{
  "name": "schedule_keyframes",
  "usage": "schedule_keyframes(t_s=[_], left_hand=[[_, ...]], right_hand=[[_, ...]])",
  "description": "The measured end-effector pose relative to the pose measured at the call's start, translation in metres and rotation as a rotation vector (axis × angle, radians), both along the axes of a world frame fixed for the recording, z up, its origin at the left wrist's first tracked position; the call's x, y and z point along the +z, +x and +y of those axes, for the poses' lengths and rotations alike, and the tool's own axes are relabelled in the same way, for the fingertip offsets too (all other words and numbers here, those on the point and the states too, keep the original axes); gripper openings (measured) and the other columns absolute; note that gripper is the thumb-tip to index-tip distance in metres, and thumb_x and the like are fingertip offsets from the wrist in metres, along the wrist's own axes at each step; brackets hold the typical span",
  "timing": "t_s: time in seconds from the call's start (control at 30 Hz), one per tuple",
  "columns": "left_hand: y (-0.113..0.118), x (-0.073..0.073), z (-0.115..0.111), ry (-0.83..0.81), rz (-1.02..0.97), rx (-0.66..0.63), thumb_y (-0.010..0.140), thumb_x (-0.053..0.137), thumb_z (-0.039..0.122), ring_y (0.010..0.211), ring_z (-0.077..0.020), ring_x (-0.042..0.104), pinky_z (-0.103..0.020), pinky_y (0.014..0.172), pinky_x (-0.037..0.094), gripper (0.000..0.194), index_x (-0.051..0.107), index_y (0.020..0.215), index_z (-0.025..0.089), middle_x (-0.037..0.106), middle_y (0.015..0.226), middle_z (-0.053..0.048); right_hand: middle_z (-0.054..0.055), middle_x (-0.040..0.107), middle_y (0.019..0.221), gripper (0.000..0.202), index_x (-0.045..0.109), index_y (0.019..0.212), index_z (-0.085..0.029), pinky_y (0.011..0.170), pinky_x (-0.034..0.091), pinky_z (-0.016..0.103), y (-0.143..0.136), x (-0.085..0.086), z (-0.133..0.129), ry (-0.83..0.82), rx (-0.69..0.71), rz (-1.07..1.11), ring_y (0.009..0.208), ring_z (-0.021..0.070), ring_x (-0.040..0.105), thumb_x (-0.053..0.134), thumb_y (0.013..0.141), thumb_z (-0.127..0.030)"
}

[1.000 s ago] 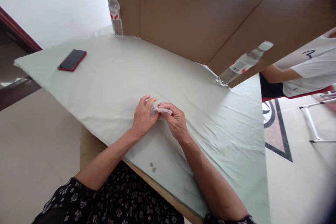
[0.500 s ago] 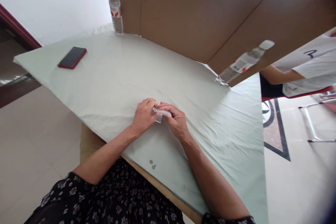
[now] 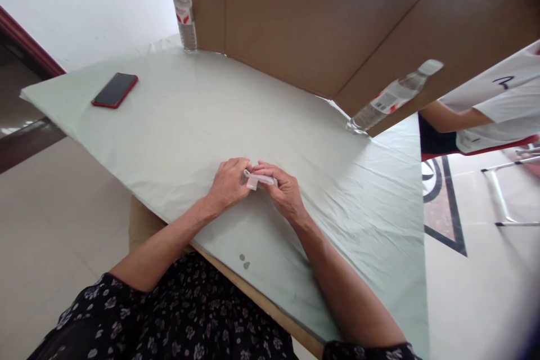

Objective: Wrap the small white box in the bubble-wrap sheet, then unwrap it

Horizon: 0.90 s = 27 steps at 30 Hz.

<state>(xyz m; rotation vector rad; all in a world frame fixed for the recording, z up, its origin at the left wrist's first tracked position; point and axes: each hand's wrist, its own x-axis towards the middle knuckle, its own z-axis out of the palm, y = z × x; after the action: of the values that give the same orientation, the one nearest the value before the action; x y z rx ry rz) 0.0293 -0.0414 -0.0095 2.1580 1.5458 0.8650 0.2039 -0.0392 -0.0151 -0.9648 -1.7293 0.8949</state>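
Observation:
Between my two hands is a small white object (image 3: pixel 262 179), flat and narrow, with a short pale flap (image 3: pixel 252 183) hanging from its left end. Its kind is too small to make out. My left hand (image 3: pixel 230 183) pinches the left end, by the flap. Wrapped round the right end is my right hand (image 3: pixel 282 188), fingers on top and thumb beneath. My fingertips nearly meet above it and hide part of it. Both hands are just over the pale green cloth (image 3: pixel 177 140) on the table.
A dark phone in a red case (image 3: pixel 115 90) lies at the left. One water bottle (image 3: pixel 184 14) stands by a brown cardboard panel (image 3: pixel 287 22); another bottle (image 3: pixel 394 97) is at the panel's right end. Beyond it, a person's white sleeve (image 3: pixel 512 95) shows. Small dark spots (image 3: pixel 244 261) mark the cloth.
The pale flap under the white object looks shorter and has shifted slightly up and left. Both hands keep their grip and have barely moved.

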Motion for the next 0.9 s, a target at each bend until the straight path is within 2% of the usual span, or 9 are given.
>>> schedule_keyframes(t_s=[0.17,0.43,0.6,0.73,0.9], left_hand=[[-0.005,0.0,-0.002,-0.006,-0.019,-0.029,0.084,0.059,0.018,0.105,-0.0252,0.066,-0.041,0.095,0.048,0.016,0.06,0.099,0.021,0.073,0.112,-0.007],[-0.014,-0.003,-0.002,-0.012,-0.036,-0.091,0.083,0.058,0.018,0.119,-0.0275,0.063,-0.045,0.103,0.049,0.022,0.061,0.105,0.02,0.07,0.124,-0.011],[-0.027,-0.002,-0.006,0.013,-0.06,-0.192,0.083,0.062,0.023,0.133,-0.0302,0.055,-0.049,0.112,0.045,0.033,0.062,0.115,0.017,0.061,0.14,-0.018],[-0.036,-0.001,-0.007,0.042,-0.019,-0.267,0.079,0.068,0.024,0.137,-0.0327,0.052,-0.051,0.114,0.043,0.044,0.06,0.122,0.016,0.055,0.145,-0.021],[-0.037,-0.001,-0.003,0.069,0.025,-0.308,0.081,0.066,0.017,0.139,-0.0314,0.05,-0.051,0.114,0.044,0.04,0.06,0.121,0.017,0.053,0.148,-0.02]], right_hand=[[0.004,0.075,0.121,0.026,0.077,0.106,-0.031,0.107,0.051,0.047,0.012,-0.004,-0.007,0.152,-0.099,-0.251,0.121,0.0234,0.067,0.058,0.092,-0.02],[0.007,0.074,0.124,0.037,0.075,0.113,-0.027,0.103,0.054,0.041,0.02,-0.009,-0.012,0.342,-0.071,-0.383,0.121,0.0228,0.067,0.055,0.09,-0.007],[0.007,0.072,0.128,0.039,0.072,0.118,-0.028,0.103,0.054,0.041,0.022,-0.011,-0.012,0.394,-0.051,-0.415,0.125,0.0219,0.065,0.053,0.09,-0.007],[0.006,0.07,0.133,0.036,0.07,0.122,-0.029,0.105,0.053,0.043,0.023,-0.01,-0.014,0.385,-0.026,-0.464,0.129,0.022,0.063,0.055,0.093,-0.013],[0.006,0.069,0.136,0.038,0.069,0.123,-0.032,0.103,0.052,0.045,0.024,-0.013,-0.013,0.38,-0.02,-0.498,0.131,0.0233,0.061,0.056,0.092,-0.015]])
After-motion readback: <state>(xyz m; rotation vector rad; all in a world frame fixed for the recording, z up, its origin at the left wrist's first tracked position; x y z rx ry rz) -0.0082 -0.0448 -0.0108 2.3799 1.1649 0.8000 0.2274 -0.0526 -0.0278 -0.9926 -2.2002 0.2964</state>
